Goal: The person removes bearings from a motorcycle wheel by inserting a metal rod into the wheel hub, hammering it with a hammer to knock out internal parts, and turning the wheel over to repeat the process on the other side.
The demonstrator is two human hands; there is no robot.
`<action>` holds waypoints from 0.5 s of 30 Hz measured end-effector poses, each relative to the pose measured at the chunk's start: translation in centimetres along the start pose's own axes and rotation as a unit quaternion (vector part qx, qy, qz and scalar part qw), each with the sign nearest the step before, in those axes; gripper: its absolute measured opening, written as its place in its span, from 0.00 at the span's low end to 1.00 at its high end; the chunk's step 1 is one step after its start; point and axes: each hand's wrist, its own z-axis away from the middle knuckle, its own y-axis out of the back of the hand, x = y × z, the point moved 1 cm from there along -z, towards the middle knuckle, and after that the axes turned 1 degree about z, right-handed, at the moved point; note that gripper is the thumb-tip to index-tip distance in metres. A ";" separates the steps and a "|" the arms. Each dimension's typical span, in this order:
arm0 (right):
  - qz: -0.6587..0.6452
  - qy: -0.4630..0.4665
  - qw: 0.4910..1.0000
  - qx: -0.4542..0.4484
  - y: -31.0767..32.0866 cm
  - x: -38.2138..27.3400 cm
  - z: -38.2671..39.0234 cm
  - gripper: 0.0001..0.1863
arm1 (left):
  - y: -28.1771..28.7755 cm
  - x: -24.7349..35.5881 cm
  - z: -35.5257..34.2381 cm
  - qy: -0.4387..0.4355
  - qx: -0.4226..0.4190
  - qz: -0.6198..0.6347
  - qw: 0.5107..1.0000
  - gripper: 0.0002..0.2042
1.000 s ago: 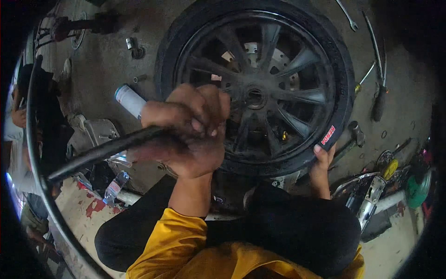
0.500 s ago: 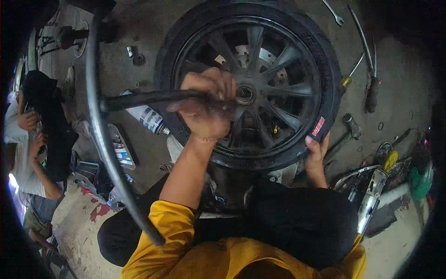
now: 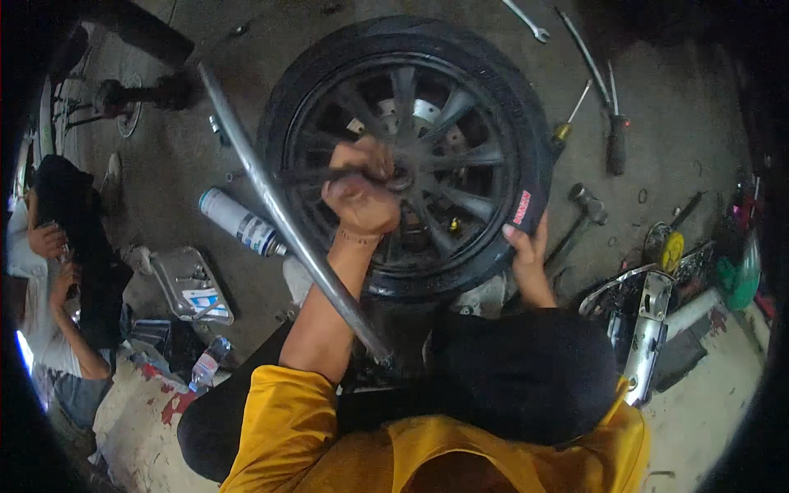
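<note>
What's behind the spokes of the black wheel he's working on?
Through the spokes of the black spoked wheel a silvery brake disc shows. The left hand covers the hub, so its centre is hidden.

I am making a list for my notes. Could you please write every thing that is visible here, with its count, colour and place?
wheel: 1, black, centre, on the floor
bar: 1, grey, slanting across the wheel's left side
spray can: 1, white, lying left of the wheel
bottle: 1, clear, lower left
hammer: 1, grey, right of the wheel
screwdriver: 1, yellow handle, upper right
wrench: 1, silver, top
other person: 1, far left
left hand: 1, at the wheel's hub, gripping a dark tool
right hand: 1, on the tyre's right edge
</note>
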 end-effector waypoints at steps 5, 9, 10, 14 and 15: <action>0.093 0.009 0.995 -0.020 0.8 -0.3 0.4 0.49 | -0.5 -0.1 0.6 -0.059 -0.017 -0.071 0.996 0.31; 0.194 0.018 0.977 0.090 2.1 -2.2 2.1 0.48 | 0.0 0.0 -0.2 -0.079 -0.026 -0.064 0.995 0.29; 0.269 0.057 0.948 0.157 4.6 -1.6 2.1 0.46 | -0.5 -0.9 -0.1 -0.058 -0.018 -0.024 0.998 0.28; 0.577 -0.070 0.763 0.281 8.5 -1.0 1.8 0.40 | 3.5 -3.7 0.8 -0.030 -0.015 -0.037 0.999 0.19; 0.572 -0.057 0.772 0.273 8.8 0.0 1.5 0.40 | 4.7 -4.3 1.2 -0.028 -0.004 -0.136 0.990 0.16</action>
